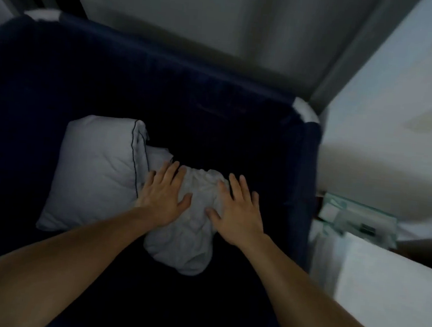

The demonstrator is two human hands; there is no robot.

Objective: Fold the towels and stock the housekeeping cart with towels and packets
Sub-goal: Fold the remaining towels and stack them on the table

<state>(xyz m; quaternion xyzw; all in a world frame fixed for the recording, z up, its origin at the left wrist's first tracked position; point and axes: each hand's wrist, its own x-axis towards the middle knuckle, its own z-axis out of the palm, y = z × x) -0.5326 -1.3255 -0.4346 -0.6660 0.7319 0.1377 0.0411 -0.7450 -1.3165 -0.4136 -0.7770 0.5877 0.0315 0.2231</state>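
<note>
**Both hands flat on white bundle inside navy bin**

- Left hand: palm down on the left side of the white cloth bundle. Fingers straight and slightly spread, thumb out to the right. Pressing, not gripping; nothing pinched.
- Right hand: palm down on the bundle's right edge. Fingers straight and fanned wider than the left, outer ones reaching past the cloth over the dark interior. Thumb lies on the cloth. No grasp.
- Bundle: crumpled, unfolded, lying inside the navy fabric bin, between and under the two hands. Can't tell if it's a towel or other linen; frame is dim and soft.
- White pillow with dark piping sits in the same bin, just left of the bundle and touching it; left hand's outer edge is at the pillow's edge.
- Outside the bin, right: clear-wrapped packets, blurred, and nearer the camera a flat white surface.
</note>
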